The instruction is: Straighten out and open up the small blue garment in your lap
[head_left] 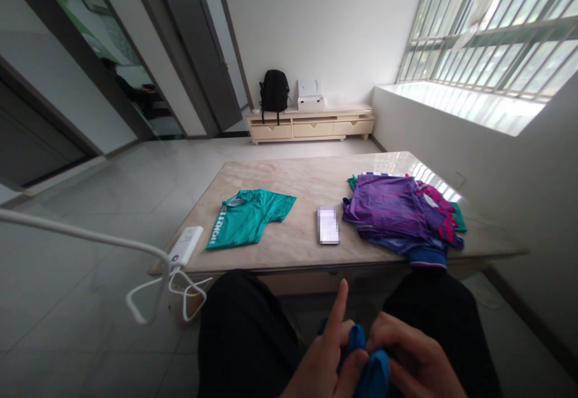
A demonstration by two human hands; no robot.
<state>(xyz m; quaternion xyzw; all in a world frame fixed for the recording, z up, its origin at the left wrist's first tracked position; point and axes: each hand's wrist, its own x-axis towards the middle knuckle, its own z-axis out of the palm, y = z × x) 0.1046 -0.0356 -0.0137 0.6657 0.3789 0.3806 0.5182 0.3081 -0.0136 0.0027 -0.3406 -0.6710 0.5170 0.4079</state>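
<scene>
Right at the bottom, nearest the camera, both hands are bunched around a small bright blue piece of cloth (368, 365) down in the person's lap, between knees in black trousers (246, 338). The left hand (327, 356) pinches the cloth between thumb and curled fingers, with the index finger sticking straight up and away from the fabric. The right hand (415, 359) has its grip pressed together on the other side of the same cloth, fingers folded in, knuckles toward the camera.

Risk-wise: the cloth sits low, below the edge of the pale marble-look worktop (298, 175), and only a little of it shows, so it's probably crumpled. With one finger off it, the left hold looks a bit loose, and a tug from the right could pull it free and drop it to the floor.

Up on the worktop: a folded teal jersey (246, 217) to the left, a flat phone-like slab (328, 224) in the middle, and a stack of purple and red jerseys (397, 214) to the right, its near edge hanging slightly over. A white power bank (185, 245) with looping cable sits at the near left corner.
</scene>
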